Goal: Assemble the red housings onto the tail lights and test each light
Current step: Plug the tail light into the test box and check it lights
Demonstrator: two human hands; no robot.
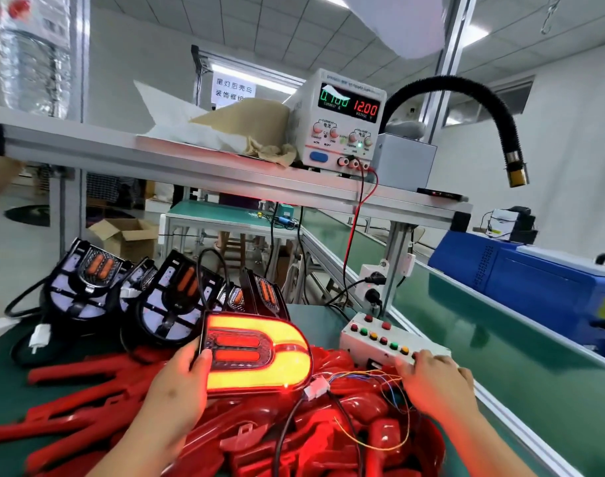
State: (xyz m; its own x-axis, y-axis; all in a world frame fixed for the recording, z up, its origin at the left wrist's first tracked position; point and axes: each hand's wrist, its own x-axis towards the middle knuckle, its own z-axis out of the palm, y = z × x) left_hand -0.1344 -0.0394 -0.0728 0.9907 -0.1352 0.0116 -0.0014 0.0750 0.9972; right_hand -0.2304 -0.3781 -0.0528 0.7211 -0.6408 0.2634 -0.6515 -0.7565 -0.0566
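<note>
My left hand [180, 380] grips the left edge of a tail light [259, 354] that is lit, its U-shaped band glowing yellow and its two inner bars red. A white connector [316, 389] with thin coloured wires joins it to the white button box [380, 342]. My right hand [435, 380] rests on the near end of that box, fingertips by the buttons. Several red housings [98, 407] lie piled on the green mat under and around both hands. Unlit tail lights [87, 280] stand in a row behind.
A power supply [342, 122] on the shelf reads 0.100 A and 12.00 V, with red and black leads running down. A black flexible hose [500, 118] hangs at right. A green conveyor [500, 321] and a blue machine [535, 277] lie to the right.
</note>
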